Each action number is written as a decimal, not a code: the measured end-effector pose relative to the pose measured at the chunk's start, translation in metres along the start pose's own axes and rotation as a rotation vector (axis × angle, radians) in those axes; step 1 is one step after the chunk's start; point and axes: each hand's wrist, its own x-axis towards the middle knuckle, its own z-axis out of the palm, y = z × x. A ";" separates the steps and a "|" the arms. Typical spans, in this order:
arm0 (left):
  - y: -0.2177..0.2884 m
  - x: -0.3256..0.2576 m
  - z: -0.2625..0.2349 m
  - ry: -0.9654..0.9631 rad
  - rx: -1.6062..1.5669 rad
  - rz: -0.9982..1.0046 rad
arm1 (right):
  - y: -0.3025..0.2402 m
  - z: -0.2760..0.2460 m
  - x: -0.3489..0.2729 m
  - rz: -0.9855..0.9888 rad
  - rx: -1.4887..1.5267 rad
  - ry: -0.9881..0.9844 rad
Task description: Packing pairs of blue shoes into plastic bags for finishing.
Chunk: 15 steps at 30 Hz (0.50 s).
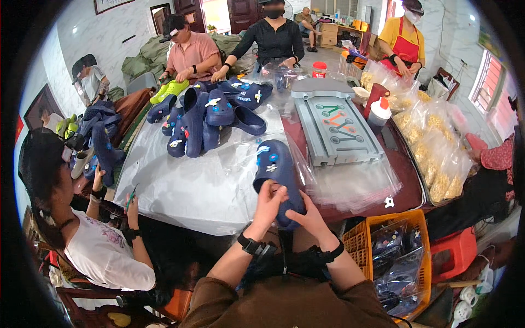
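Note:
Before me, over the table's near edge, is a navy clog (278, 157) with small white and blue charms on its toe, pointing away from me. My left hand (269, 203) is closed at the clog's opening, its fingertips bunched by the rim; whether something small is between them is hidden. My right hand (310, 220) grips the heel end from the right side, thumb on top. Farther off, a heap of navy clogs (212, 117) with charms lies on the white sheet (219, 188). Clear plastic bags (350, 186) are stacked right of my clog.
A grey plastic case (342, 128) stands at the right beside a dark bottle with a white cap (378, 115). Bags of small yellowish pieces (437, 147) line the right. A yellow crate (361, 249) holds bagged clogs. Co-workers sit and stand around; one at left holds green-handled scissors (131, 198).

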 end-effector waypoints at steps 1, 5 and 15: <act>-0.001 -0.002 0.003 -0.117 -0.001 0.017 | 0.003 -0.002 0.001 -0.002 0.001 -0.002; -0.002 -0.005 -0.019 -0.181 0.514 0.228 | 0.034 -0.020 0.007 0.079 0.014 0.017; -0.015 -0.021 -0.065 -0.137 1.226 0.343 | -0.031 -0.011 -0.026 -0.170 -0.786 0.297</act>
